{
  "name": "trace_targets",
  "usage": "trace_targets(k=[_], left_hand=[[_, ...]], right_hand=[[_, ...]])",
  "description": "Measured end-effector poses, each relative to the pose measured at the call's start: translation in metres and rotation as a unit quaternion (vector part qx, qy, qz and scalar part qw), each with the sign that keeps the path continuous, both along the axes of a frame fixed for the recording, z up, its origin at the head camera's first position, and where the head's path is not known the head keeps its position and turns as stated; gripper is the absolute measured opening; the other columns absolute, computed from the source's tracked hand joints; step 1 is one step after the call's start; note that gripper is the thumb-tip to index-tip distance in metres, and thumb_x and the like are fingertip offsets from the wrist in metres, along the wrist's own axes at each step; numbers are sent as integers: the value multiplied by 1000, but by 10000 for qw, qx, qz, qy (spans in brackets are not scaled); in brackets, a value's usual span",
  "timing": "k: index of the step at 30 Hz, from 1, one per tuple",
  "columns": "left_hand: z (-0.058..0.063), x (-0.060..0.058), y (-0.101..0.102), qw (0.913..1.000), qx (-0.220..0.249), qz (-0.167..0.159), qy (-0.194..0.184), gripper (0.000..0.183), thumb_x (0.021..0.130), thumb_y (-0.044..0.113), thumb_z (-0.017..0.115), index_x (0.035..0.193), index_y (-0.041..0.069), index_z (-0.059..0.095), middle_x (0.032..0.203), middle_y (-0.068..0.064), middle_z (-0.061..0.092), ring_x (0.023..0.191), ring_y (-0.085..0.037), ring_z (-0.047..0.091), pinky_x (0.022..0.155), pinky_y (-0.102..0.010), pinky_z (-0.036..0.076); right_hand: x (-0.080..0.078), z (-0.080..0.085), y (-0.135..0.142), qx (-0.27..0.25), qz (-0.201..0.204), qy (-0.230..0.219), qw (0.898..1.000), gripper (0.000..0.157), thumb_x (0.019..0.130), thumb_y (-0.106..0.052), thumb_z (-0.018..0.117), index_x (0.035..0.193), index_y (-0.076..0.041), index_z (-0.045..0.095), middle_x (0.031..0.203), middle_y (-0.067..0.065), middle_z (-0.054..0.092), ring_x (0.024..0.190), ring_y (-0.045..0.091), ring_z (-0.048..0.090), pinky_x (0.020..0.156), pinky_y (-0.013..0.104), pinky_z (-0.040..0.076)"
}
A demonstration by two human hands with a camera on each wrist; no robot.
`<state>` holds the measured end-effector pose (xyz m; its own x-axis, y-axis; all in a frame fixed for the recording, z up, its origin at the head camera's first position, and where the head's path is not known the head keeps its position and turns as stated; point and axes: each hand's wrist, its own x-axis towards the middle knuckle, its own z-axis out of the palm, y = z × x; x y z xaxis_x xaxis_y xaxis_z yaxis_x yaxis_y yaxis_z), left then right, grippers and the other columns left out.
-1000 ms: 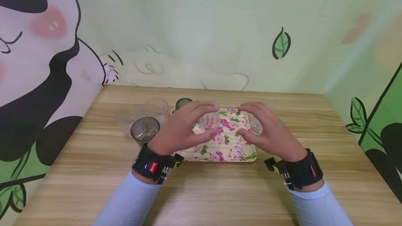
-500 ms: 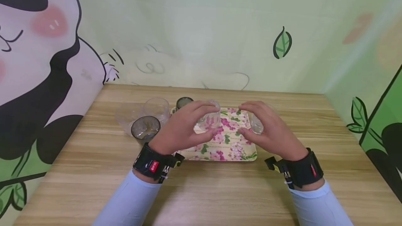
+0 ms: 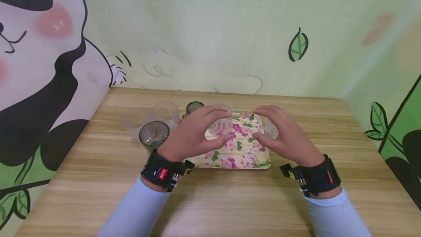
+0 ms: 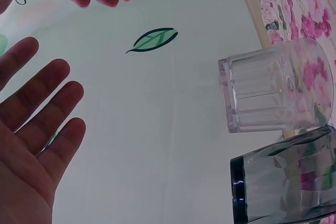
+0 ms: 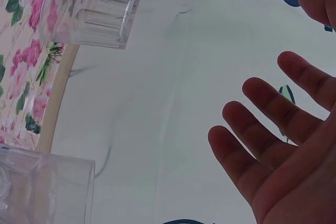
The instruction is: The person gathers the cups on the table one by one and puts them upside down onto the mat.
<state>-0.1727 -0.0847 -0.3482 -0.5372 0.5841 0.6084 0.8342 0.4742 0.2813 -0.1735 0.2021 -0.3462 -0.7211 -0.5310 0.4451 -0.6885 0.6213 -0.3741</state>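
My left hand [image 3: 189,134] hovers over the left part of a floral tray [image 3: 227,163], fingers loosely bent and apart, holding nothing. My right hand [image 3: 289,136] faces it from the tray's right edge, likewise relaxed and holding nothing. Partly behind the left fingers, a clear cup [image 4: 257,90] stands upside down on the tray. Next to it is a smoked-grey cup [image 4: 283,182], also base up; in the head view the left hand covers most of it. Another clear cup [image 5: 47,187] stands beside the tray's right edge, partly hidden behind the right hand in the head view.
Left of the tray, a smoked-grey cup [image 3: 154,135] stands mouth up on the wooden table [image 3: 230,204]. Clear cups [image 3: 165,113] are grouped just behind it. A printed cloth wall [image 3: 204,46] rises at the table's back edge.
The head view has shifted slightly, moving everything a little to the right in it. Both hands keep their pose, and the cups and tray stay where they were.
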Motion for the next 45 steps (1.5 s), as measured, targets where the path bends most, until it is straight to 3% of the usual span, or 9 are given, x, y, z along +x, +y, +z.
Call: trace_targets(k=[5, 20, 30, 37, 45], left_hand=[[1, 0, 1, 10000, 32, -1, -15, 49, 88, 33, 74, 130, 11, 63, 131, -11, 68, 128, -21, 58, 109, -43, 54], [1, -1, 7, 9999, -70, -78, 81, 44, 90, 31, 70, 127, 9, 64, 125, -7, 70, 121, -19, 61, 106, -39, 55], [-1, -3, 8, 9999, -151, -18, 73, 44, 90, 32, 70, 127, 8, 64, 124, -7, 71, 120, -19, 62, 106, -39, 55], [0, -3, 7, 9998, -135, -55, 138, 44, 89, 30, 69, 126, 8, 64, 123, -7, 71, 119, -18, 63, 106, -38, 56], [0, -2, 7, 9998, -180, -33, 38, 43, 90, 31, 69, 127, 9, 64, 123, -6, 71, 118, -18, 63, 105, -39, 56]], right_hand=[[-5, -1, 3, 91, -117, -32, 9999, 58, 87, -19, 77, 138, -5, 54, 137, 21, 60, 129, 37, 53, 105, 65, 50], [-15, -10, 11, 429, -865, -753, 9925, 59, 91, -32, 73, 142, -10, 52, 145, 18, 55, 136, 35, 47, 110, 65, 46], [-23, -16, 18, 612, -981, -864, 9895, 58, 92, -31, 71, 141, -8, 52, 145, 22, 54, 136, 39, 47, 110, 67, 46], [-34, -15, 23, 584, -1063, -666, 9904, 57, 90, -29, 73, 139, -6, 55, 143, 24, 57, 135, 42, 46, 111, 68, 42], [-39, -19, 30, 789, -1183, -904, 9857, 57, 92, -32, 71, 140, -6, 54, 145, 25, 55, 136, 43, 43, 112, 70, 40]])
